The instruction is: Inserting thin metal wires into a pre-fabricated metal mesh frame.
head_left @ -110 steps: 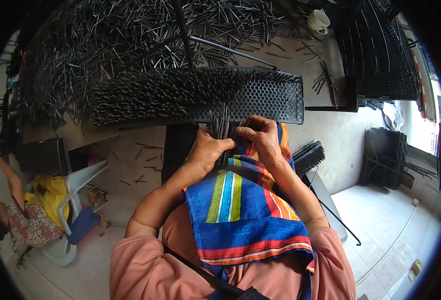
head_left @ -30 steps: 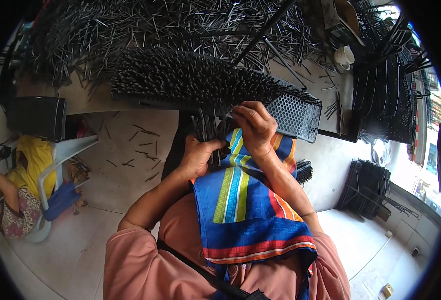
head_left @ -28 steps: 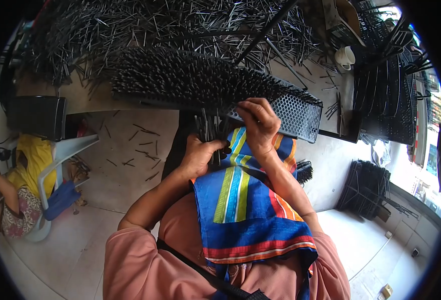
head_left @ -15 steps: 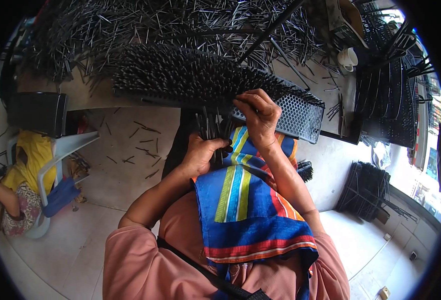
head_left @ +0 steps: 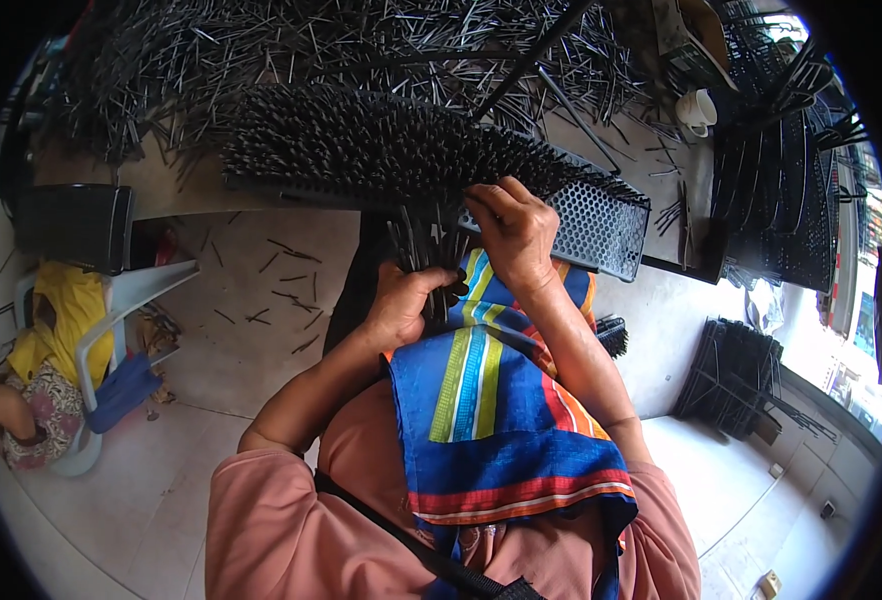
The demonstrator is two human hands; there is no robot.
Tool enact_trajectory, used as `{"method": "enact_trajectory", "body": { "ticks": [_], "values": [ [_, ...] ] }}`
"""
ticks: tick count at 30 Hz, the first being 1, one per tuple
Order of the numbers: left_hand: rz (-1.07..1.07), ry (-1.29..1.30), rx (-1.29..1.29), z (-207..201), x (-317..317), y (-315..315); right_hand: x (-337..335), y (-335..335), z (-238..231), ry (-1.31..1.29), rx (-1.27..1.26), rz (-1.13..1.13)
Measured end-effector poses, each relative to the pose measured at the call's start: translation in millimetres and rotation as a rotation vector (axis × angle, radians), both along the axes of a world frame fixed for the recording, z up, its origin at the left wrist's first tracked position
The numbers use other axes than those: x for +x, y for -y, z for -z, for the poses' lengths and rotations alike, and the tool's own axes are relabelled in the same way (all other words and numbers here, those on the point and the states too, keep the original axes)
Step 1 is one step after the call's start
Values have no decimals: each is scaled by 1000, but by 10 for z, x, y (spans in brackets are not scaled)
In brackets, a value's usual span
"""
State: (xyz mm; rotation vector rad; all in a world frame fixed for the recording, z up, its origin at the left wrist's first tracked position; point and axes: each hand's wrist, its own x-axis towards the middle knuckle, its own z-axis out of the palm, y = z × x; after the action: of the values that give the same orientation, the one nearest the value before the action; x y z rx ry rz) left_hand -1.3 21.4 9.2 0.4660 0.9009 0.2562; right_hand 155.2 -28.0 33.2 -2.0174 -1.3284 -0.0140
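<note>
My left hand (head_left: pixel 408 303) is closed round a bunch of thin black strips (head_left: pixel 407 240), which stand up out of the fist just in front of the tray. A long black perforated tray (head_left: pixel 601 232) lies across the table edge. Dense black strips (head_left: pixel 361 140) stand upright over its left and middle parts, while the round holes show bare at its right end. My right hand (head_left: pixel 519 232) is pinched at the tray's near edge, beside the standing strips. Whatever its fingertips hold is too small and dark to make out. A striped blue cloth (head_left: pixel 511 400) covers my lap and chest.
Loose black strips (head_left: pixel 261 45) are heaped behind the tray. A white cup (head_left: pixel 697 110) and black racks (head_left: pixel 771 190) are at the right. More racks (head_left: pixel 726 375) stand on the floor. At the left, another person's arm (head_left: pixel 1 405) shows by a plastic chair (head_left: pixel 96 340).
My right hand has shifted slightly at the tray edge, still pinched. The bunch in my left hand has tilted a little. At the far left, the other person's arm has moved.
</note>
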Motion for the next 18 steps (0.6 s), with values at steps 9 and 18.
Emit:
{"method": "enact_trajectory", "body": {
  "ticks": [9,18],
  "values": [
    [-7,31,21,57,-59,40,40,73,16,-78,-11,13],
    [-42,65,24,-40,-14,33,30,22,-10,27,-74,48]
  ]
}}
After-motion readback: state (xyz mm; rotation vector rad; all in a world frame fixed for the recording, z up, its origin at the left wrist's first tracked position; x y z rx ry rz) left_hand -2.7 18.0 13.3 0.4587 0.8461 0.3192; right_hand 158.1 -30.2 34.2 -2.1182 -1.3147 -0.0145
